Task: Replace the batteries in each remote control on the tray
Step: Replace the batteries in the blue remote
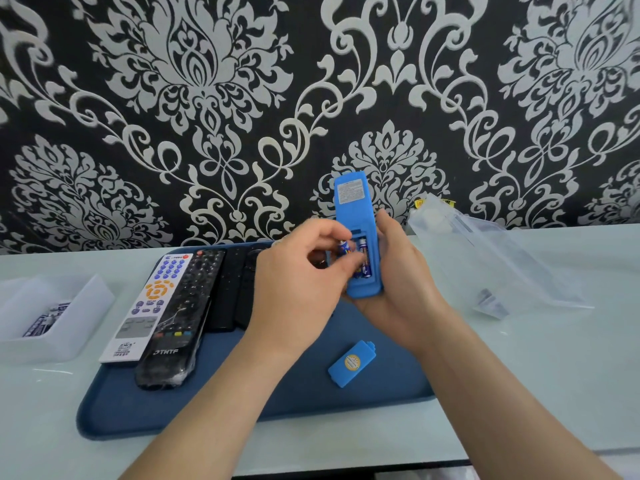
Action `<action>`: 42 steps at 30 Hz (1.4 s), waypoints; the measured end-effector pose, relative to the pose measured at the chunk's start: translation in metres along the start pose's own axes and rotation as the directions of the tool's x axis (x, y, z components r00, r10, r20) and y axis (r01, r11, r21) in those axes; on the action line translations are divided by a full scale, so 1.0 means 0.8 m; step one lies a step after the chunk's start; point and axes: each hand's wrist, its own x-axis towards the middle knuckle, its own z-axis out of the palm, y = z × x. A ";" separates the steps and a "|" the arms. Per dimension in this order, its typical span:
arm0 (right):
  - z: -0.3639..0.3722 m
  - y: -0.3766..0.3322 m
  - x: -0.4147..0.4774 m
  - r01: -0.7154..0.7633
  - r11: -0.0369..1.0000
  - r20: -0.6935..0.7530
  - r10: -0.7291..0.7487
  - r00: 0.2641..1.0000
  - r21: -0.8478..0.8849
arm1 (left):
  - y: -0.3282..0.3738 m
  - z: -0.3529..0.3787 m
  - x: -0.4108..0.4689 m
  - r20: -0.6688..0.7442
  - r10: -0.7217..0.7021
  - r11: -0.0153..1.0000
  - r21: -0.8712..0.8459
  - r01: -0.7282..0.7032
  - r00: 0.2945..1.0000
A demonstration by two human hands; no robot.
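The blue remote (351, 202) stood upright above the tray (242, 410), back toward me, its open compartment holding batteries (363, 256). My left hand (294, 282) hid the compartment's left edge, and its fingers (329, 233) pinched the left battery (343, 247). My right hand (398, 271) gripped the remote's lower end.

Bright even light, soft shadows, wide-angle bending at edges, slight blur

The far wall (242, 98) is black, with big white swirly leaf and flower shapes all over it. Near it is a pale, shiny table (519, 375) that runs from left to right. Soft light shines on its top.
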 end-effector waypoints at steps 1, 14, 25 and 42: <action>-0.001 -0.002 0.001 0.002 1.000 0.008 -0.003 1.000 0.011 | 0.005 -0.001 0.001 0.011 -0.101 0.974 -0.201 0.102 0.995; -0.003 -0.004 0.002 0.004 0.999 0.055 -0.002 0.999 -0.035 | 0.013 -0.004 -0.007 0.163 0.198 0.928 0.287 -0.239 0.967; 0.000 0.002 0.002 0.063 0.979 0.012 -0.062 0.998 -0.194 | 0.005 -0.003 -0.001 0.229 0.281 0.871 0.347 -0.348 0.932; -0.023 -0.052 -0.021 0.260 0.654 0.292 -0.061 0.954 -0.711 | -0.003 -0.032 0.020 0.317 0.298 0.704 0.564 -0.431 0.900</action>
